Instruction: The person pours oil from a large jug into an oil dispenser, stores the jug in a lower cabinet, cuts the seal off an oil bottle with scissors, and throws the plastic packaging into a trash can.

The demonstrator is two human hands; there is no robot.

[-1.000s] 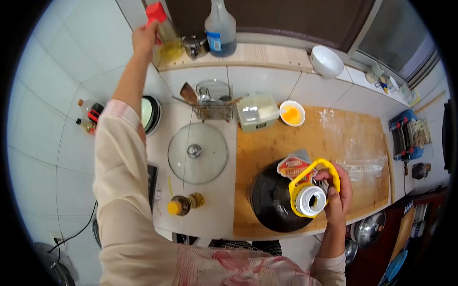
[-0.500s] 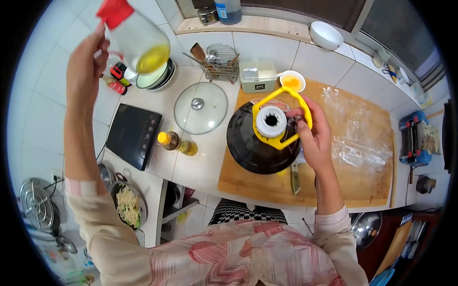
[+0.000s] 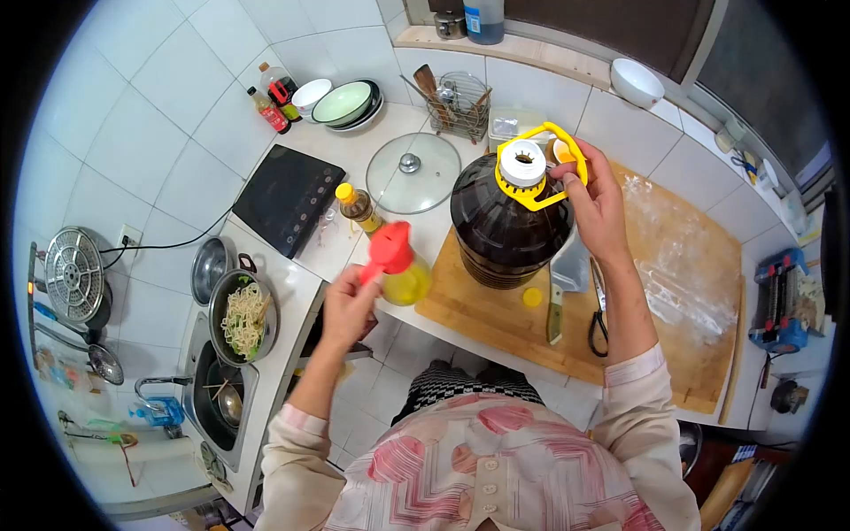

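My left hand [image 3: 347, 310] is closed round the handle of a clear oil pitcher [image 3: 409, 281] with a red lid and some yellow oil inside. The pitcher is upright over the counter's front edge. My right hand [image 3: 598, 196] grips the yellow handle [image 3: 580, 161] of a large dark oil jug [image 3: 509, 221]. The jug's white mouth is uncapped, and it stands nearly upright at the left end of the wooden board [image 3: 660, 354]. Close to its base lie a yellow cap [image 3: 532, 297], a knife [image 3: 555, 314] and scissors [image 3: 599, 323].
Behind the pitcher stands a yellow-capped bottle [image 3: 354, 203]. A glass lid [image 3: 413, 177] and a black induction cooker [image 3: 288, 199] lie farther back. At left, a pot of noodles [image 3: 243, 319] stands beside the sink [image 3: 221, 380]. White flour is spread over the board's right part.
My left hand has brought the oil pitcher down and to the right from high at upper left, and it is now upright. The jug appears more upright. The view has shifted left.
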